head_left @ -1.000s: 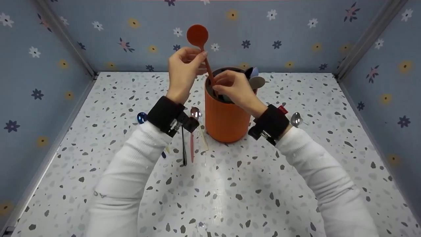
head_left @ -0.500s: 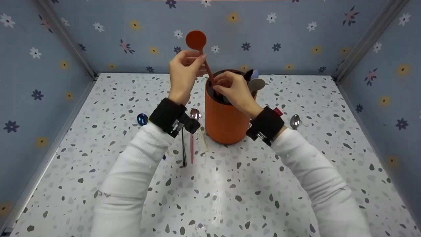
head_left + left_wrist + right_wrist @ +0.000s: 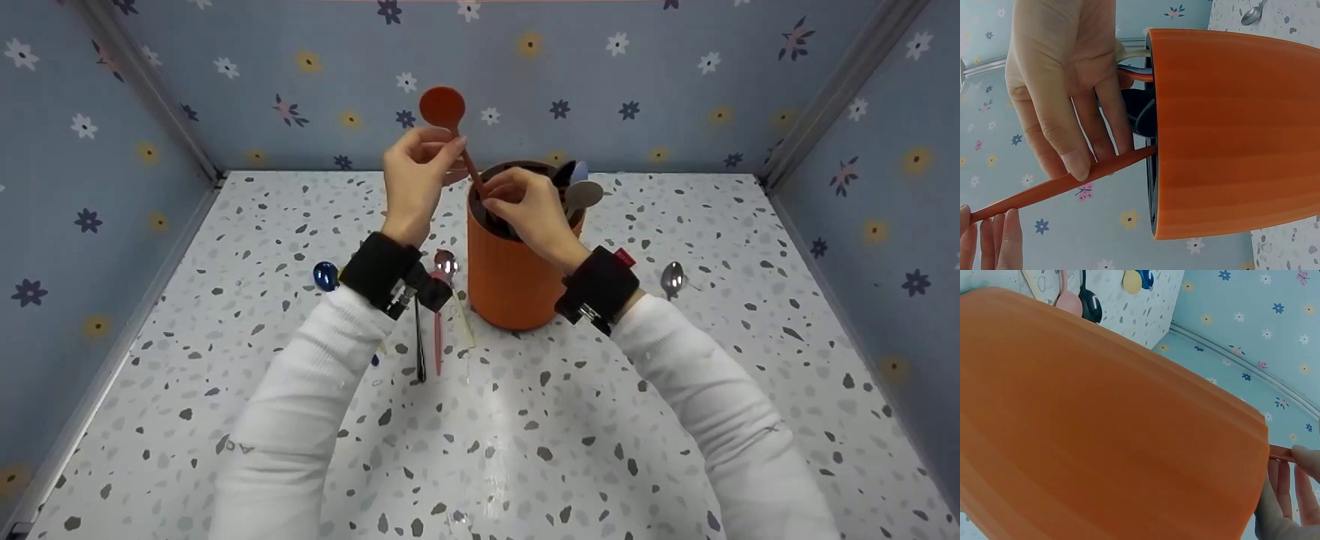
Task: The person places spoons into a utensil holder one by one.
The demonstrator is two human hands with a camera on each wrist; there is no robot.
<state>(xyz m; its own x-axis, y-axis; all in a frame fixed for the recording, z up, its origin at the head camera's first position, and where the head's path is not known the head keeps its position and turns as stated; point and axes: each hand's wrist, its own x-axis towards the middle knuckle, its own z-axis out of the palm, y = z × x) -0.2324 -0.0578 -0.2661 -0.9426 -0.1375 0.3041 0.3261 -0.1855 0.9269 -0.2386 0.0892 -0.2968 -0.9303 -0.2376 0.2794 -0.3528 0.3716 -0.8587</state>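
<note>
Over on the left of the speckled table (image 3: 525,420), a blue spoon (image 3: 325,275) is seen lying flat, and just right of it a small cluster of spoons (image 3: 439,322) — a shiny silver bowl, a pink handle, a black one — is laid out beside the left wrist strap.

The left hand (image 3: 415,180) is raised above the table, and the orange spoon (image 3: 444,107) is pinched high on its stem between the thumb and curled fingers (image 3: 450,146), with the round bowl held up against the flowered wall. In the left wrist view the stem (image 3: 1067,185) is shown running slantwise into the mouth of the cup, so the lower end is inside the cup while the bowl is kept up in the air.

The orange cup (image 3: 514,277) is stood upright near the middle of the table. The right hand (image 3: 529,206) is set over its rim, fingers curled and closed on the lower part of the same stem right at the opening — the thumb tip (image 3: 1075,164) is pressed against it.

A few more utensils (image 3: 579,184) are poked out of the cup's far right side. Further right, a lone silver spoon (image 3: 671,277) is left on the table, well apart from the cup.
</note>
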